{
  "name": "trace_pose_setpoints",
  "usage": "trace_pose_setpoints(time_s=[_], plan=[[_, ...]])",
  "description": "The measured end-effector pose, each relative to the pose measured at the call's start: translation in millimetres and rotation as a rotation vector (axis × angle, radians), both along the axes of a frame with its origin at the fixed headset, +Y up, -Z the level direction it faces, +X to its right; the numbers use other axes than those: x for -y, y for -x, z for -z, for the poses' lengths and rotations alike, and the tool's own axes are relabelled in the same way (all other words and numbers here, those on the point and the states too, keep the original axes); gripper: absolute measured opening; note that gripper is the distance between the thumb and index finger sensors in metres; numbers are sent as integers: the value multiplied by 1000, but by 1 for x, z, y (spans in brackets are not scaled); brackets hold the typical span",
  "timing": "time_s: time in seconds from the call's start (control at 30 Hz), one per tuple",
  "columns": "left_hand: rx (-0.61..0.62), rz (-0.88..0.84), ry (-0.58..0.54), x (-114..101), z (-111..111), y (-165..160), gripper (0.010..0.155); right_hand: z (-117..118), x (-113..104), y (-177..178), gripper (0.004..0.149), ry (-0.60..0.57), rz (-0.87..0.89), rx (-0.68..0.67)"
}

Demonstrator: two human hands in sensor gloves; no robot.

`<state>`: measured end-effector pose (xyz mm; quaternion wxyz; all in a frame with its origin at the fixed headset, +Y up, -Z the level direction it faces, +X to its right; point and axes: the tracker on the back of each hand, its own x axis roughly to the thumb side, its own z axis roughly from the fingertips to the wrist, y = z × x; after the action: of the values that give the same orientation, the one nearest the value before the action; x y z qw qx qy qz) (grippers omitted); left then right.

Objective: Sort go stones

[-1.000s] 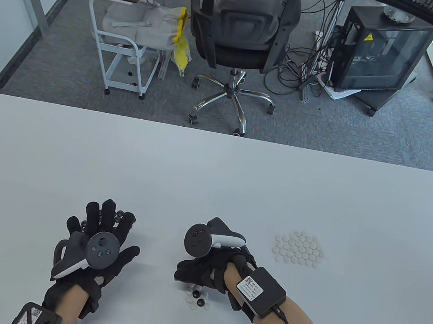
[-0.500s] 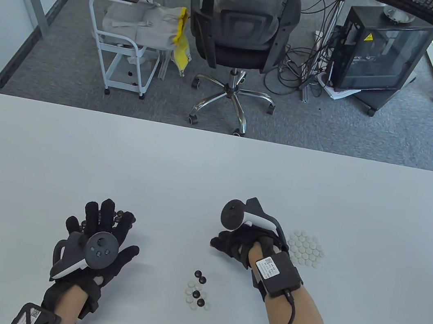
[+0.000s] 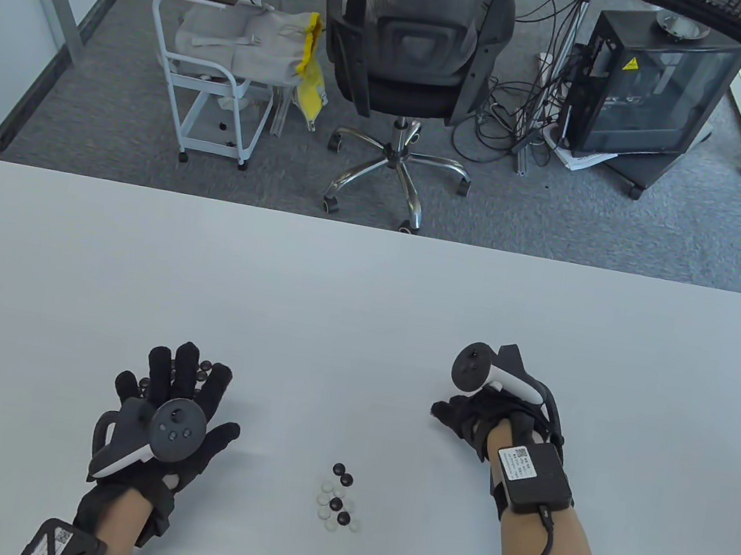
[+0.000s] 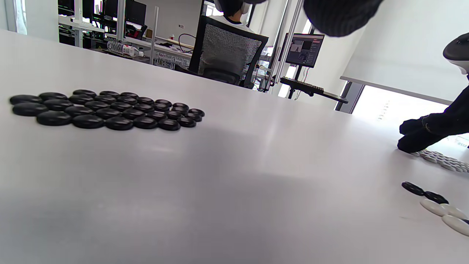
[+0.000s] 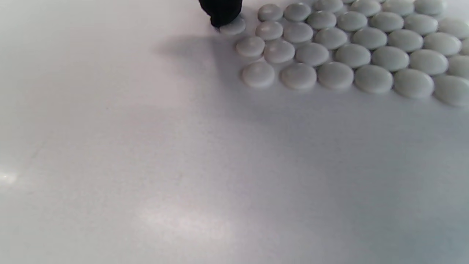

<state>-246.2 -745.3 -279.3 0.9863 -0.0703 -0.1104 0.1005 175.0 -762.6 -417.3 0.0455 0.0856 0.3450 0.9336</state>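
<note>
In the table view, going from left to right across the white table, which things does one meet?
Left hand in black sensor glove, lying over the group of black Go stones → small mixed heap of black and white Go stones → right hand in black sensor glove, covering the white stones.

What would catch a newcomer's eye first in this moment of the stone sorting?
Two gloved hands on a white table: the left hand lies flat over a patch of black stones, and the right hand sets a fingertip on a stone at the edge of the tidy white stones. Between them, nearer the person, sits a small mixed cluster of black and white stones.
</note>
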Motion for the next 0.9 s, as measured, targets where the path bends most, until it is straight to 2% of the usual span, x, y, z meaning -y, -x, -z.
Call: trace_pose_setpoints(time_s=[0.2,0.37,0.53,0.63,0.77,0.9], plan=[[-2,1,2,0,0,0,80,0,-2,-6,71,0,8,17],[0,0,1,0,0,0,79,-7,-16,8,70,-23,81,-41],[1,2,1,0,0,-1,80,-28,-33,47,70,-11,118,-229],[3,1,-2,0,0,-1,79,-44,-36,71,69,8,142,-333],[4,-1,-5,0,0,-1,80,-71,-33,105,69,23,140,-489],[3,-1,-6,0,0,-1,80,-89,-23,128,69,84,187,-571]])
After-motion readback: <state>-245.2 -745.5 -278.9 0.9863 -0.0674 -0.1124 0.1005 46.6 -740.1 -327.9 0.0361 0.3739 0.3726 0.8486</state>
